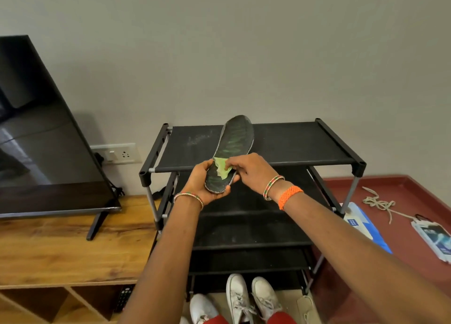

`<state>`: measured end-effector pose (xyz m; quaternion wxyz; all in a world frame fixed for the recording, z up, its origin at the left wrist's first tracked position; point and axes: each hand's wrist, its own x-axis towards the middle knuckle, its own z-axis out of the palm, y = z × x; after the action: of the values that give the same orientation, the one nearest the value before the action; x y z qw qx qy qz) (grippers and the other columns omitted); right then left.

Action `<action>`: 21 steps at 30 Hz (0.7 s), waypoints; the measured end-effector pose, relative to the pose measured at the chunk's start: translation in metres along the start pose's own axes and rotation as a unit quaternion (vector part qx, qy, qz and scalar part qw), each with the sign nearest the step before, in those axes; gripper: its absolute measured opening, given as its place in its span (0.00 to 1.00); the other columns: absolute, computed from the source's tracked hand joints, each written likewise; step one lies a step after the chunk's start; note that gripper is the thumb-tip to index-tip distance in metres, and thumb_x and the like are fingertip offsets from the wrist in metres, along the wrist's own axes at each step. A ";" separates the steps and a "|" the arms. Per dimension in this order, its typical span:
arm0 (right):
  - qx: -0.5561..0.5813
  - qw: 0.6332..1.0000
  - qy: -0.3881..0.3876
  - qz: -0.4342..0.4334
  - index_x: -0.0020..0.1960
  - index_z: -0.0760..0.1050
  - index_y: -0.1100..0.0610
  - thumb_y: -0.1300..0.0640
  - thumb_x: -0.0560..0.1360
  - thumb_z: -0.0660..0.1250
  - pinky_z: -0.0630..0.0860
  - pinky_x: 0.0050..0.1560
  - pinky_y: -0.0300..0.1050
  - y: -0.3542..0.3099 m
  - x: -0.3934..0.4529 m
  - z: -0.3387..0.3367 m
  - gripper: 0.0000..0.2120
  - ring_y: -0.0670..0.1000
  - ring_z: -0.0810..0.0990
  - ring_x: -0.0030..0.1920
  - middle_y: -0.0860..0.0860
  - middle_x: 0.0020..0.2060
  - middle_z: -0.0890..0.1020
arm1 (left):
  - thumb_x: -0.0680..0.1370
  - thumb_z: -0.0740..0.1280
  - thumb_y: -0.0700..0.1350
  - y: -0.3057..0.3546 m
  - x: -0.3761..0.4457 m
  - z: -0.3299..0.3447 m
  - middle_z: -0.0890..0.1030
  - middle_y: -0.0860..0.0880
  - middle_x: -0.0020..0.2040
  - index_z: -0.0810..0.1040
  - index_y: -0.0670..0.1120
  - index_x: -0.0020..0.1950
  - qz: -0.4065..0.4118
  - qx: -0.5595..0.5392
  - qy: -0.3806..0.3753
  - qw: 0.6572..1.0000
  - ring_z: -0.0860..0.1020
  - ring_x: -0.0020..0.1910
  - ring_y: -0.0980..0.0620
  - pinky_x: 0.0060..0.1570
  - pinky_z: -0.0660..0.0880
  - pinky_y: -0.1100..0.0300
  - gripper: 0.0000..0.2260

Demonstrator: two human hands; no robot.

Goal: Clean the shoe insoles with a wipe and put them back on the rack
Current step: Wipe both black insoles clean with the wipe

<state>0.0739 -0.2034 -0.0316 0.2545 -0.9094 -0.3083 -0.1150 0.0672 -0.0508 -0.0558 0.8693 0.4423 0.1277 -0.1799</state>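
At the far left a dark television (46,128) stands on a wooden cabinet (73,245), with a wall socket (119,153) just behind its right edge and a remote control (124,297) on the cabinet's lower shelf.

In the middle stands the black shoe rack (292,143) against the wall. The left hand (206,184) cups the heel end of a dark insole (235,143) from below, fingers curled round its edge, a beaded bracelet (189,198) on the wrist. The insole is held in the air above the front edge of the rack's top shelf, its toe pointing away toward the wall and tilted upward — it does not rest on the rack. The right hand (253,171) pinches a crumpled green wipe (223,168) and presses it onto the insole near the heel; that wrist carries a beaded bracelet and an orange braided band (289,196).

Below, on the floor in front of the rack, stand white shoes (252,296).

To the right — on a dark red surface (402,191) — lie a blue and white packet (366,228), a tangle of pale laces (380,204), and a second packet (433,240) near the frame edge.
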 end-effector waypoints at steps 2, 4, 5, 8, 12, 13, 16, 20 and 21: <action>-0.011 1.000 0.005 -0.014 0.55 0.79 0.60 0.68 0.75 0.60 0.76 0.53 0.50 0.005 0.012 0.000 0.13 0.55 0.80 0.48 0.57 0.47 0.83 | 0.81 0.54 0.52 0.008 0.005 -0.002 0.82 0.42 0.47 0.77 0.43 0.53 -0.016 0.025 0.002 1.000 0.83 0.38 0.45 0.29 0.74 0.63 0.17; -0.013 1.000 0.013 -0.019 0.53 0.80 0.61 0.69 0.74 0.60 0.76 0.51 0.52 0.006 0.017 0.001 0.13 0.56 0.79 0.46 0.57 0.44 0.82 | 0.81 0.54 0.52 0.008 0.006 -0.004 0.82 0.42 0.48 0.76 0.43 0.54 -0.020 0.032 -0.003 0.999 0.83 0.38 0.46 0.28 0.74 0.63 0.16; -0.013 1.000 0.016 -0.015 0.52 0.80 0.62 0.70 0.73 0.60 0.75 0.50 0.52 0.006 0.017 0.001 0.13 0.56 0.79 0.46 0.58 0.43 0.82 | 0.81 0.55 0.52 0.005 0.005 -0.004 0.82 0.42 0.48 0.76 0.43 0.54 -0.020 0.030 -0.009 0.999 0.82 0.38 0.46 0.28 0.74 0.63 0.16; -0.007 0.999 0.043 -0.026 0.51 0.80 0.61 0.69 0.72 0.60 0.76 0.49 0.53 -0.003 0.004 0.009 0.13 0.57 0.79 0.46 0.57 0.43 0.82 | 0.80 0.55 0.54 -0.005 -0.002 -0.007 0.82 0.44 0.45 0.78 0.43 0.50 -0.022 0.000 -0.035 0.999 0.81 0.39 0.48 0.29 0.74 0.61 0.17; -0.005 0.990 -0.005 -0.143 0.50 0.81 0.59 0.68 0.68 0.62 0.80 0.49 0.52 -0.026 -0.035 0.026 0.15 0.57 0.81 0.50 0.56 0.47 0.83 | 0.81 0.53 0.56 -0.027 -0.014 -0.016 0.81 0.42 0.55 0.78 0.41 0.58 -0.024 -0.065 -0.074 0.995 0.78 0.54 0.45 0.52 0.74 0.46 0.22; -0.024 0.986 -0.019 -0.167 0.50 0.82 0.59 0.71 0.65 0.66 0.80 0.48 0.52 -0.027 -0.042 0.029 0.16 0.57 0.81 0.51 0.56 0.48 0.83 | 0.81 0.52 0.56 -0.032 -0.017 -0.019 0.79 0.41 0.60 0.77 0.41 0.62 -0.028 -0.071 -0.083 0.994 0.77 0.58 0.44 0.57 0.72 0.45 0.23; -0.068 0.976 -0.029 -0.204 0.47 0.82 0.58 0.74 0.60 0.73 0.81 0.46 0.52 -0.025 -0.054 0.028 0.19 0.56 0.82 0.51 0.53 0.47 0.84 | 0.80 0.53 0.54 -0.043 -0.025 -0.021 0.78 0.42 0.61 0.78 0.41 0.62 -0.021 -0.092 -0.101 0.990 0.78 0.57 0.45 0.59 0.72 0.48 0.23; -0.114 0.976 0.067 -0.175 0.43 0.82 0.57 0.69 0.65 0.68 0.80 0.46 0.48 -0.035 -0.062 0.018 0.11 0.56 0.81 0.44 0.52 0.41 0.84 | 0.80 0.55 0.51 -0.060 -0.048 -0.015 0.79 0.44 0.57 0.76 0.42 0.60 0.014 -0.132 -0.123 0.983 0.77 0.55 0.46 0.60 0.70 0.47 0.18; -0.110 0.979 0.096 -0.144 0.44 0.83 0.58 0.69 0.64 0.70 0.80 0.46 0.47 -0.041 -0.069 0.018 0.11 0.56 0.81 0.44 0.52 0.41 0.84 | 0.79 0.56 0.51 -0.064 -0.057 -0.013 0.79 0.44 0.56 0.76 0.42 0.60 0.017 -0.137 -0.131 0.982 0.77 0.56 0.46 0.59 0.72 0.47 0.17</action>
<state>-0.0046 -0.2011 -0.0558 0.1617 -0.8629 -0.3952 -0.2703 -0.0125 -0.0641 -0.0879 0.9339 0.2935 0.0284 -0.2020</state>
